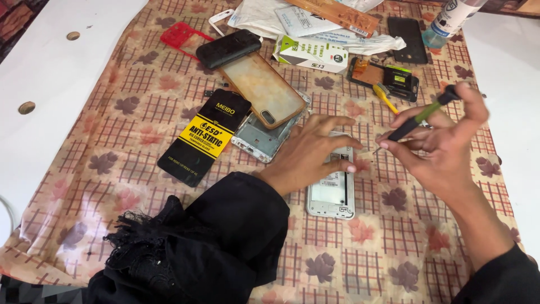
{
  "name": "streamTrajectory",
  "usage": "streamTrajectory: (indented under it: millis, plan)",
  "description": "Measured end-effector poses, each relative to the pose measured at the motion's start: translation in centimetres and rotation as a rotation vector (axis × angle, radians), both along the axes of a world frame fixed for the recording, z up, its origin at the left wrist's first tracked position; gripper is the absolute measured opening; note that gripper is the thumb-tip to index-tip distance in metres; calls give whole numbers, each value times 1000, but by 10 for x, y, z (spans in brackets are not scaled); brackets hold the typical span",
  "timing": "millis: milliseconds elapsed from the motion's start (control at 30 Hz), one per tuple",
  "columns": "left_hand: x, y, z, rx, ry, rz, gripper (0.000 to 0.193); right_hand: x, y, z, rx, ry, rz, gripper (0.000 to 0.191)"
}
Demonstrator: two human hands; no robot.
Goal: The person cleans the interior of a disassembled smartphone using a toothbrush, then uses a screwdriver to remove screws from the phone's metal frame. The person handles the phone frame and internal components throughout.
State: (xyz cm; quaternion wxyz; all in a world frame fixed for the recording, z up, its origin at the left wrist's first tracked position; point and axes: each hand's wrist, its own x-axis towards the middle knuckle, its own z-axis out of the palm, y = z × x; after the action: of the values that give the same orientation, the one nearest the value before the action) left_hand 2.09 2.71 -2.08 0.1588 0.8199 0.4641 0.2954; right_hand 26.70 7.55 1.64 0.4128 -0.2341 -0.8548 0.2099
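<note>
Lying flat on the tabletop (112,186), the opened white phone (333,188) is light, rigid and fragile inside; steady it by its frame edges. Your left hand (315,152) rests spread on it; your right hand (444,143) pinches a screwdriver (422,115).

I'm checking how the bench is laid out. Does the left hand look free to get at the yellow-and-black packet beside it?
Probably yes. The left hand rests on the opened phone with nothing in its grip, and the yellow-and-black packet lies flat and uncovered on the cloth to its left. Only a phone frame lies between them, low and flat.
</note>
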Motion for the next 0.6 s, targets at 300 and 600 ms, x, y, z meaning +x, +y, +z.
streamTrajectory:
  millis: [300, 600]
  plan:
    - [9, 2, -18, 92, 240, -30, 43, -6, 15, -12, -231, -193, -219, 69]
    - [5, 1, -22, 114, 234, -18, 33, -11, 14, -9, -178, -309, -303, 56]
